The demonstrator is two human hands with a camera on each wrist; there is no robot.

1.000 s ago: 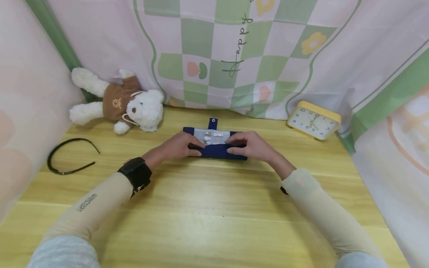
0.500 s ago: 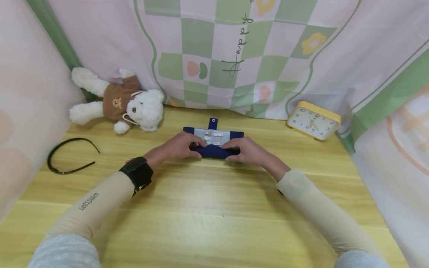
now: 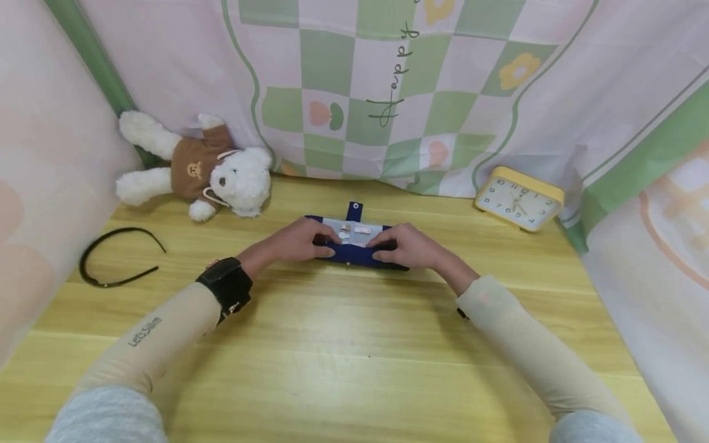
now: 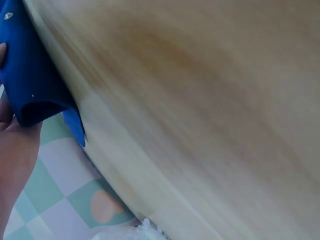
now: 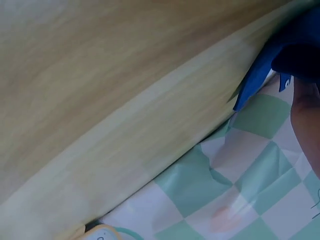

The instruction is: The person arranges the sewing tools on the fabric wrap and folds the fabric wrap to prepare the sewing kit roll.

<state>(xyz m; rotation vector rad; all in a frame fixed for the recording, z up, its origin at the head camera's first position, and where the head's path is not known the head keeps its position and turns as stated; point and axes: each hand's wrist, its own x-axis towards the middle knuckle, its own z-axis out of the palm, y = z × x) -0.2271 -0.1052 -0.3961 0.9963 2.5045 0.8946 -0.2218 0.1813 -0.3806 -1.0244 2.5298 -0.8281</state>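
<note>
A navy fabric roll-up pouch [image 3: 357, 255] with pale grey lining lies on the table, its near edge folded over into a tube. Its short snap strap [image 3: 355, 211] points away from me. Several small pale items, too small to identify, show on the lining, one of them a pink-and-white piece [image 3: 362, 231]. My left hand [image 3: 297, 240] pinches the folded edge on the left, thumb in front and fingers over the top. On the right, my right hand [image 3: 414, 247] grips the same fold. Both wrist views catch the open end of the blue tube [image 4: 37, 70] [image 5: 300, 40].
A white plush dog [image 3: 244, 181] in a brown top lies at the back left. Nearer me on that side is a black headband [image 3: 119, 283]. A yellow clock [image 3: 517, 200] leans at the back right. Behind the wooden table [image 3: 343, 357] hangs a checked curtain [image 3: 371, 92].
My right hand has moved inward along the fold. The pouch has shifted slightly toward me, and the fold now covers more of the lower small items.
</note>
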